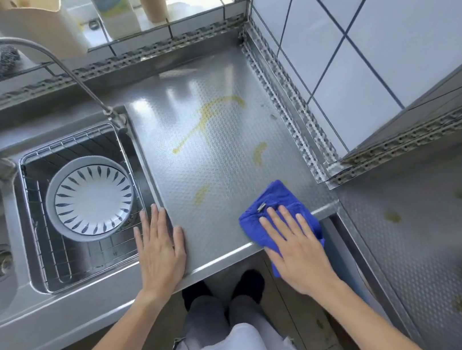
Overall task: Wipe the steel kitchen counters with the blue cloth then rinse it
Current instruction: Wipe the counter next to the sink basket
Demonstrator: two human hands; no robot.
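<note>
Steel kitchen, white tiled walls upper right. Left of frame: sink (pixel 24 283) with wire basket (pixel 42 221) holding a patterned plate (pixel 94 199); curved faucet (pixel 10 49) arcs above. Left hand (pixel 160 248) lies flat, fingers straight and together, on the ridge between sink and counter, holding nothing. Centre: embossed steel counter (pixel 217 134) with yellow streaks (pixel 209 115) and smaller blotches lower down. Lower centre-right: blue cloth (pixel 273 207), bunched, small tag on top, sits at the counter's front edge, 1 corner hanging over it. Right hand (pixel 297 248) presses flat on the cloth, fingers straight, slightly spread. Bare counter stretches from the cloth toward the back rim. Right of frame: second counter (pixel 430 235), also spotted with stains.
</note>
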